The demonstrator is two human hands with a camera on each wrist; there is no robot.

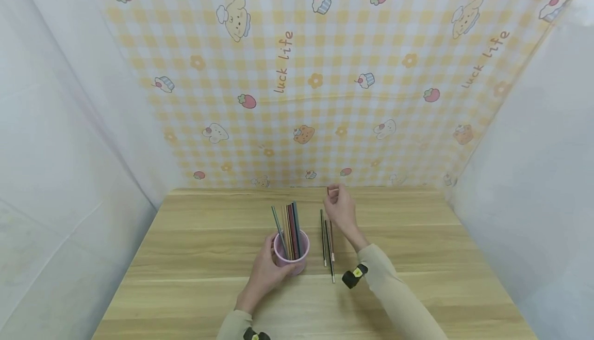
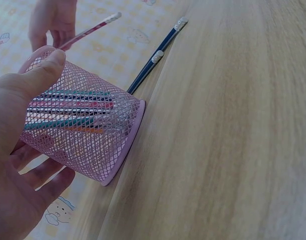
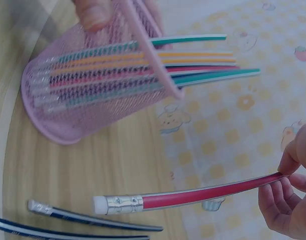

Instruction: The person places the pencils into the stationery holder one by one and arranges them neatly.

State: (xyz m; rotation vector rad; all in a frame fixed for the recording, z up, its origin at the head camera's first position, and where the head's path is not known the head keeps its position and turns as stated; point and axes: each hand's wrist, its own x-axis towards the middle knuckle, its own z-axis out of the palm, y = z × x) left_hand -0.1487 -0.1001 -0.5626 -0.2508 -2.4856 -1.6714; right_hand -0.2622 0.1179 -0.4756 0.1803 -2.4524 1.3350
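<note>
My left hand (image 1: 268, 272) holds a pink mesh pencil cup (image 1: 297, 268), thumb on the near side and fingers around the other. Several striped pencils (image 3: 198, 72) stand in the cup, in green, orange, red and dark blue, with their eraser ends at the bottom. To the right of the cup, my right hand (image 1: 341, 208) pinches a red striped pencil (image 3: 213, 196) near its end. Its white eraser (image 3: 100, 205) points away from the fingers, and the pencil hangs above the table. Two dark blue pencils (image 3: 102, 222) lie on the table beside the cup.
The wooden table (image 1: 195, 257) ends at a wall hung with yellow checked cloth (image 1: 301, 108) printed with cartoon figures. White walls (image 1: 60, 149) stand at both sides. A black wrist band (image 1: 355, 276) sits on each sleeve.
</note>
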